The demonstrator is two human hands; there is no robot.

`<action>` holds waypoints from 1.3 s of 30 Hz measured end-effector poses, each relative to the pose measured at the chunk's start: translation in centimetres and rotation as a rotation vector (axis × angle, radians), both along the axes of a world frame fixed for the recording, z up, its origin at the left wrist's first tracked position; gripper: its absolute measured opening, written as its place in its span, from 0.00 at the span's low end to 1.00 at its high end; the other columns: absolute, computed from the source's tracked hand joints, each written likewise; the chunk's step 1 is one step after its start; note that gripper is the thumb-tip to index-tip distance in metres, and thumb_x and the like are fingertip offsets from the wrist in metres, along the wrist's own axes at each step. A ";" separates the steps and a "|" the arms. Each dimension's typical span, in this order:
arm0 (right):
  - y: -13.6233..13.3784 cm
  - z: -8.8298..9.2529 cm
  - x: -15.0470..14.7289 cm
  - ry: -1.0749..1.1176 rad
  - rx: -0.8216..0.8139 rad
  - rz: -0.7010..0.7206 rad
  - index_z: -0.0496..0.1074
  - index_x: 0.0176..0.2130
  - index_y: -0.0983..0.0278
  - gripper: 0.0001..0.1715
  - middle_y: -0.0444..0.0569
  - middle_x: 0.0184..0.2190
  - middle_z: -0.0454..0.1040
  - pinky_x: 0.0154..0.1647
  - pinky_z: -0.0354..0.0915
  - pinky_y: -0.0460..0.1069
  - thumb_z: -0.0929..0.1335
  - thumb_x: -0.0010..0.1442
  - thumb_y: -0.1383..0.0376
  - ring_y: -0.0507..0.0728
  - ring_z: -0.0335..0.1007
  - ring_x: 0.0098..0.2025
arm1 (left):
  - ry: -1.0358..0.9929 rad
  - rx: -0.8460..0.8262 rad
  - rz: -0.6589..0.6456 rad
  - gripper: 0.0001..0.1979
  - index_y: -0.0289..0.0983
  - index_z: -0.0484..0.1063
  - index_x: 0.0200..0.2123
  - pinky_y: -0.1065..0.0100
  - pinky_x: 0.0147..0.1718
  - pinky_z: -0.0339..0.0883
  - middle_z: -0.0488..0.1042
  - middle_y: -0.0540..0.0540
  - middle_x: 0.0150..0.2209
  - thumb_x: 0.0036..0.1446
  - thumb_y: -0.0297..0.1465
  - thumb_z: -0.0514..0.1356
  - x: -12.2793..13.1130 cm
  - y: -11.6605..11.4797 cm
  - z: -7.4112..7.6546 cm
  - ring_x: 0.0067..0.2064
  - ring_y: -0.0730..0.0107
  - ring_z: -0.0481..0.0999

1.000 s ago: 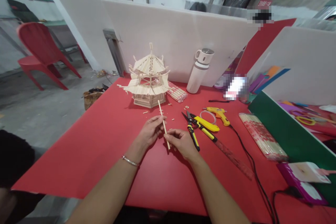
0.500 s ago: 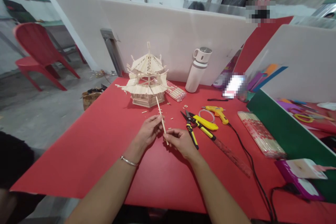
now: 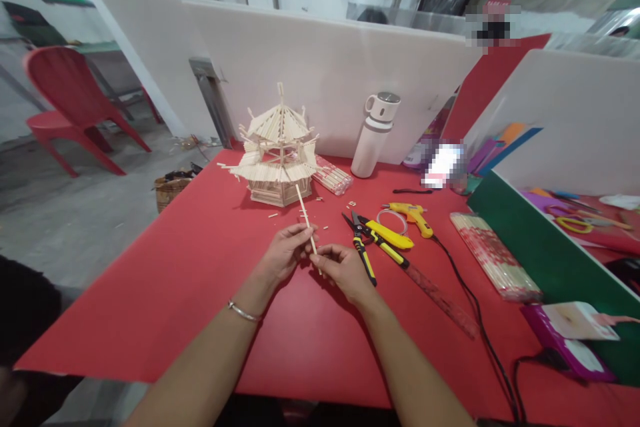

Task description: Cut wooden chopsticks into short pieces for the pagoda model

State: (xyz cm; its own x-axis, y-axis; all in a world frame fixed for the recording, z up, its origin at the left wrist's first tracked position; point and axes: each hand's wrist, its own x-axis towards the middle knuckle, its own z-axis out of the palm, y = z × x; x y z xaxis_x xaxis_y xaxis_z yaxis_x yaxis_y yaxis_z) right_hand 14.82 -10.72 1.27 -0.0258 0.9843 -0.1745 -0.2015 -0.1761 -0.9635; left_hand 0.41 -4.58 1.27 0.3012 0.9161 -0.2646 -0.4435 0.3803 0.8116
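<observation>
Between my hands I hold a thin pale wooden stick (image 3: pixel 303 205), slanting up toward the back. My left hand (image 3: pixel 287 250), with a bracelet on its wrist, pinches it near the middle. At its lower end the fingers of my right hand (image 3: pixel 340 267) are closed on it. Behind the stick's upper tip stands a two-tiered hexagonal pavilion model (image 3: pixel 280 153) built of similar sticks. Short cut stick pieces (image 3: pixel 325 227) lie scattered in front of it. To the right of my right hand are pliers with black and yellow handles (image 3: pixel 365 250).
A yellow utility knife (image 3: pixel 390 235), a glue gun (image 3: pixel 415 215) with a black cord and a ruler (image 3: pixel 440 300) lie to the right. Packs of sticks (image 3: pixel 495 257) sit near the green divider (image 3: pixel 550 260). A white thermos (image 3: pixel 373 137) stands by the back panel.
My left hand has shifted slightly down along the stick, closer to my right hand. The view has moved a little; the model and tools lie as before.
</observation>
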 end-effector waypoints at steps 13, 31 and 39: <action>0.0 -1.3 -0.1 -0.153 0.013 0.080 0.76 0.30 0.66 0.21 0.46 0.23 0.74 0.20 0.63 0.45 0.72 0.54 0.49 0.49 0.63 0.20 | -0.060 -0.068 0.087 0.17 0.32 0.79 0.35 0.70 0.29 0.73 0.80 0.44 0.29 0.43 0.33 0.76 0.3 -0.3 0.2 0.27 0.71 0.78; 0.7 0.2 6.5 -1.589 0.127 -0.372 0.76 0.54 0.66 0.21 0.59 0.47 0.77 0.51 0.59 0.54 0.64 0.68 0.58 0.65 0.67 0.51 | -0.114 -0.029 0.057 0.16 0.32 0.78 0.35 0.78 0.18 0.60 0.74 0.49 0.26 0.42 0.28 0.75 -0.1 0.3 -0.2 0.23 0.80 0.70; 0.1 0.6 6.1 -1.700 -0.031 -0.280 0.71 0.59 0.64 0.38 0.62 0.50 0.72 0.48 0.60 0.56 0.71 0.59 0.44 0.69 0.67 0.53 | 0.153 0.085 0.219 0.19 0.34 0.79 0.33 0.75 0.20 0.59 0.73 0.52 0.22 0.37 0.35 0.77 -0.1 0.1 0.2 0.20 0.79 0.67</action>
